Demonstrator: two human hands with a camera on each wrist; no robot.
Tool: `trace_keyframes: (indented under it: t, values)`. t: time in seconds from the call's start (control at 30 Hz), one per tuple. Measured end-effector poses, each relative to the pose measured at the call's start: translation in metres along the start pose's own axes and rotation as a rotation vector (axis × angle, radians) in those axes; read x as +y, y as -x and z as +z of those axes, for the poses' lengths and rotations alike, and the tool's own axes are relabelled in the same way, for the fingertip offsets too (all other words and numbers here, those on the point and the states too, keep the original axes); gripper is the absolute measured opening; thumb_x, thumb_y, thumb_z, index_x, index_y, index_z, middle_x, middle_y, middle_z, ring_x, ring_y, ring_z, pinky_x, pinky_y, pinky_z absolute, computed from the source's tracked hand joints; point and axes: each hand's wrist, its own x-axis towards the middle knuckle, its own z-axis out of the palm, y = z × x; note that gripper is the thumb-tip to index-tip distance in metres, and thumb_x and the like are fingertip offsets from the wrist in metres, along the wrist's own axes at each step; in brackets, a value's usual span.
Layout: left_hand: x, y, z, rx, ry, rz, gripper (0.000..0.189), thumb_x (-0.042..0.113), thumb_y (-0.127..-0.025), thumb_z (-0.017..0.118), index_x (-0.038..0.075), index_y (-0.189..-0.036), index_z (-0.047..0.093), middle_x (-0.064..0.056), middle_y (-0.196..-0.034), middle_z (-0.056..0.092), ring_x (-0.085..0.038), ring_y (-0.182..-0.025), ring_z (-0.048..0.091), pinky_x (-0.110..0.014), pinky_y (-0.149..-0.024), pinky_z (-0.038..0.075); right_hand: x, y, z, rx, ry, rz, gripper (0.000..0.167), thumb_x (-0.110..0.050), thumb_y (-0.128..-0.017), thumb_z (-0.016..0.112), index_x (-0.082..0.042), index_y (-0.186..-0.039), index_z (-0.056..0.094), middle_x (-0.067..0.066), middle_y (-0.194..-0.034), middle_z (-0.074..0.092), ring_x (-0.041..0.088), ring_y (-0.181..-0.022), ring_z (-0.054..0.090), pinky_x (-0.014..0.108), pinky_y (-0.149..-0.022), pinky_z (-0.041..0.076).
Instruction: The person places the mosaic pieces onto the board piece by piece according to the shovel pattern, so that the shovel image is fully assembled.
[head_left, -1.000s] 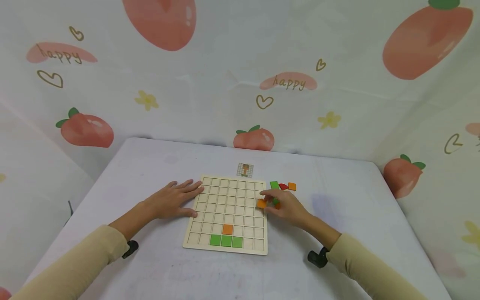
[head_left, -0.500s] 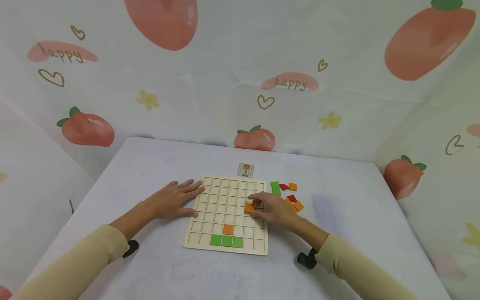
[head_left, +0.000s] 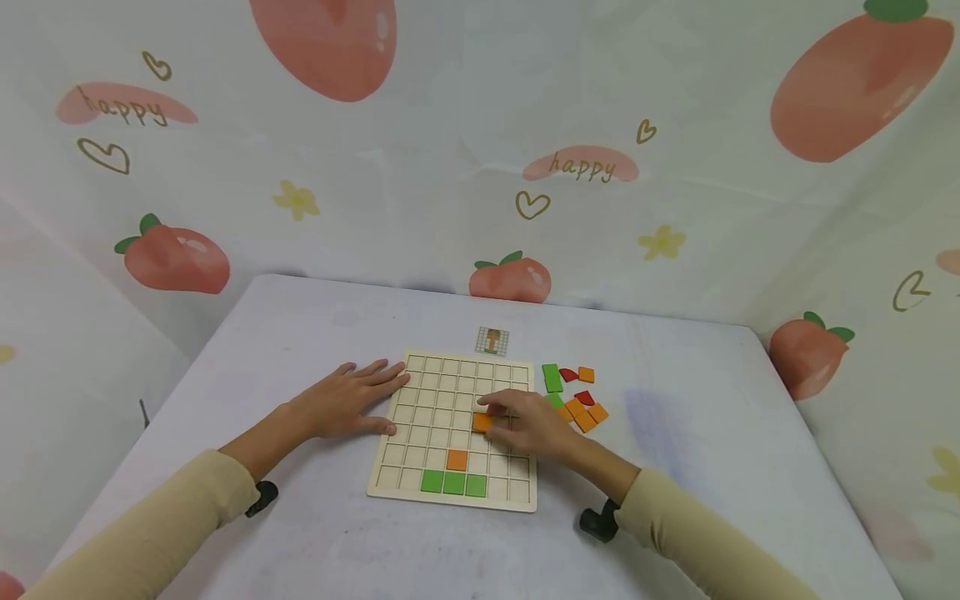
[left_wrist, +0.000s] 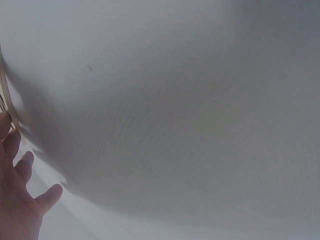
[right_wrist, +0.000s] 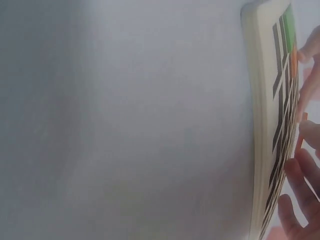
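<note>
A pale wooden grid board [head_left: 405, 500] lies flat on the table. In its lower rows sit several tiles: an orange square tile [head_left: 457, 460] above a row of green square tiles [head_left: 453, 482]. My left hand [head_left: 341, 404] rests with spread fingers on the board's left edge; the left wrist view catches only its fingers [left_wrist: 49, 197] at the side. Over the right half of the board, my right hand [head_left: 528, 423] pinches another orange square tile [head_left: 482, 422] between thumb and fingers. In the right wrist view that tile [right_wrist: 301, 137] shows edge-on above the board [right_wrist: 260, 100].
Right of the board lie loose pieces: a green tile [head_left: 552, 377], red quarter-round pieces [head_left: 584, 398] and several orange tiles [head_left: 580, 413]. Behind the board is a small pattern card [head_left: 492, 341]. A printed cloth [head_left: 420, 208] hangs behind the table.
My right hand has carried the orange tile leftward from the board's right edge to over its cells, uncovering the loose pieces. The left hand has stayed in place.
</note>
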Motion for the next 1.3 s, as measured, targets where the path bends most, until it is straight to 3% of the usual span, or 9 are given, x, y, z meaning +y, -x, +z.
trace_keyframes:
  t: [0.6,0.9,1.3]
  values:
    - [0.001,0.001,-0.002,0.005,0.000,0.002,0.085,0.068,-0.093,0.050,0.013,-0.156,0.034,-0.008,-0.162,0.030,-0.036,-0.146,0.030,-0.066,-0.107,0.030,-0.010,-0.009,0.014,-0.069,0.017,-0.012,0.039,-0.018,-0.088,0.077,-0.009,-0.125,0.067,-0.001,-0.114,0.070,0.010,-0.099,0.061,0.030,-0.094,0.050]
    - [0.000,0.001,-0.002,0.000,0.008,-0.001,0.085,0.068,-0.093,0.049,0.013,-0.156,0.034,-0.008,-0.162,0.029,-0.037,-0.147,0.029,-0.066,-0.108,0.030,-0.014,-0.011,0.017,-0.111,0.020,-0.011,0.040,-0.020,-0.089,0.078,-0.011,-0.126,0.067,-0.004,-0.106,0.070,0.009,-0.096,0.061,0.032,-0.096,0.048]
    - [-0.001,0.000,0.000,0.006,0.010,-0.001,0.086,0.069,-0.092,0.049,0.014,-0.157,0.033,-0.007,-0.162,0.028,-0.037,-0.147,0.029,-0.065,-0.108,0.030,-0.017,-0.013,0.018,-0.112,0.027,-0.022,0.041,-0.022,-0.089,0.078,-0.011,-0.126,0.067,-0.004,-0.109,0.070,0.008,-0.095,0.060,0.032,-0.096,0.047]
